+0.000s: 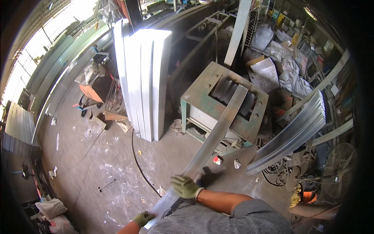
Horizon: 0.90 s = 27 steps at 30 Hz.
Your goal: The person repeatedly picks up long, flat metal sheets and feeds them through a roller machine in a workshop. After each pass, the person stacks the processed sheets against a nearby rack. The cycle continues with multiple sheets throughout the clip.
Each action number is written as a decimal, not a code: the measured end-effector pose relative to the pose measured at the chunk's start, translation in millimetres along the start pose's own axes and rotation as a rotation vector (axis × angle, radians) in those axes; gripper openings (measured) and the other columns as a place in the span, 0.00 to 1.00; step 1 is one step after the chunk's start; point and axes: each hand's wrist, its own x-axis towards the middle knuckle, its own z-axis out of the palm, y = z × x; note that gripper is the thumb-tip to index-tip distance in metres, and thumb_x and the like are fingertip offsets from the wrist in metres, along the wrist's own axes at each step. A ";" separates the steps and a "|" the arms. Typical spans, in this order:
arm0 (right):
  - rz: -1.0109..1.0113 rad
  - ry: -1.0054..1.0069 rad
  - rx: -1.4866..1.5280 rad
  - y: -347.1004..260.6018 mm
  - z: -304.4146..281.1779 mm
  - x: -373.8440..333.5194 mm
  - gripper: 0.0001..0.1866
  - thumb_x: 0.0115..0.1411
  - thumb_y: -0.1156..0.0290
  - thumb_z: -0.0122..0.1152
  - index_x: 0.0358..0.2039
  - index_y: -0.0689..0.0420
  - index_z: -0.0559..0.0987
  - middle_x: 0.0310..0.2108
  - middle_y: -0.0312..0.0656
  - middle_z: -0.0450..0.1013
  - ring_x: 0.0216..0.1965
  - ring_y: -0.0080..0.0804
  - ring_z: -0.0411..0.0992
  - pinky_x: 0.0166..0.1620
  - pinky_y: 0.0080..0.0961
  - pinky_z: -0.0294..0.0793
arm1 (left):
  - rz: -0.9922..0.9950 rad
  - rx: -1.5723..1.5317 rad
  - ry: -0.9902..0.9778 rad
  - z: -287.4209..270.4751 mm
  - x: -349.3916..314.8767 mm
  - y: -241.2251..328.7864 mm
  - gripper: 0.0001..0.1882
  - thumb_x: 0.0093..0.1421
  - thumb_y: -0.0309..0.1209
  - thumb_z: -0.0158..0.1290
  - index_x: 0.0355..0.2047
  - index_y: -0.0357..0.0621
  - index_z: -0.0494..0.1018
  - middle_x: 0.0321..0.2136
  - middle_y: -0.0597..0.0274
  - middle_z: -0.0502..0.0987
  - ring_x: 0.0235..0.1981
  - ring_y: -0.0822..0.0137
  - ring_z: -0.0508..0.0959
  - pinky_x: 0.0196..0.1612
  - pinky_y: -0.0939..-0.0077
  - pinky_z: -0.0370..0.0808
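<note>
My left hand grips the bar low, my right hand farther up; its far end overlies the machine. Probably stiff, slick; best held by both edges.

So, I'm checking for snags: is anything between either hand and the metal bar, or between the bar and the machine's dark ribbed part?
Only gloves: the left hand and right hand both grip the metal bar. Its far end overlaps the dark ribbed part of the machine with nothing visible between, though contact can't be told.
</note>
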 end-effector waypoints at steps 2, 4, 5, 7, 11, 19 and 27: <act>0.114 0.093 -0.074 28.8 -45.7 15.2 0.16 0.67 0.61 0.64 0.48 0.57 0.85 0.57 0.47 0.80 0.60 0.48 0.76 0.65 0.45 0.75 | 0.111 -0.098 -0.014 -2.5 25.0 47.4 0.38 0.63 0.65 0.65 0.49 0.36 0.85 0.42 0.49 0.88 0.43 0.59 0.86 0.51 0.61 0.81; 0.170 0.167 -0.119 66.2 -96.3 30.8 0.13 0.67 0.59 0.64 0.36 0.57 0.85 0.43 0.44 0.82 0.47 0.47 0.80 0.55 0.47 0.80 | 0.118 -0.194 -0.040 -4.8 52.7 109.9 0.38 0.64 0.64 0.65 0.48 0.35 0.86 0.38 0.55 0.88 0.40 0.65 0.84 0.48 0.62 0.81; 0.197 0.217 -0.121 89.6 -123.2 40.3 0.16 0.68 0.58 0.64 0.29 0.56 0.84 0.35 0.43 0.83 0.39 0.47 0.81 0.49 0.48 0.82 | 0.195 -0.187 -0.040 -8.9 65.9 143.4 0.35 0.68 0.60 0.63 0.49 0.34 0.86 0.39 0.56 0.88 0.41 0.66 0.84 0.47 0.64 0.81; 0.263 0.073 -0.304 133.5 -173.5 55.8 0.20 0.71 0.55 0.60 0.25 0.54 0.84 0.27 0.43 0.82 0.31 0.49 0.80 0.42 0.50 0.80 | 0.304 -0.693 -0.263 -12.9 79.5 208.4 0.31 0.75 0.51 0.57 0.63 0.34 0.77 0.48 0.57 0.85 0.46 0.68 0.83 0.51 0.67 0.81; 0.489 0.012 -0.322 204.6 -251.3 80.9 0.29 0.75 0.47 0.52 0.24 0.51 0.88 0.28 0.50 0.84 0.34 0.54 0.82 0.45 0.51 0.80 | 0.709 -0.478 -0.238 -24.9 85.6 322.8 0.48 0.66 0.54 0.66 0.74 0.34 0.63 0.58 0.49 0.78 0.59 0.58 0.77 0.64 0.62 0.75; 0.460 0.042 -0.450 206.5 -235.6 82.8 0.34 0.76 0.46 0.46 0.20 0.52 0.88 0.24 0.49 0.83 0.33 0.55 0.82 0.49 0.52 0.77 | 0.423 0.269 0.103 -14.8 68.3 364.6 0.39 0.58 0.43 0.68 0.65 0.38 0.69 0.45 0.34 0.85 0.48 0.35 0.85 0.50 0.49 0.81; 0.319 0.107 -0.402 133.2 -158.4 75.3 0.28 0.72 0.52 0.55 0.15 0.50 0.84 0.20 0.45 0.81 0.26 0.50 0.80 0.40 0.52 0.76 | 0.491 0.016 0.088 2.7 33.3 246.3 0.26 0.66 0.39 0.57 0.64 0.56 0.73 0.44 0.40 0.85 0.47 0.37 0.86 0.48 0.48 0.81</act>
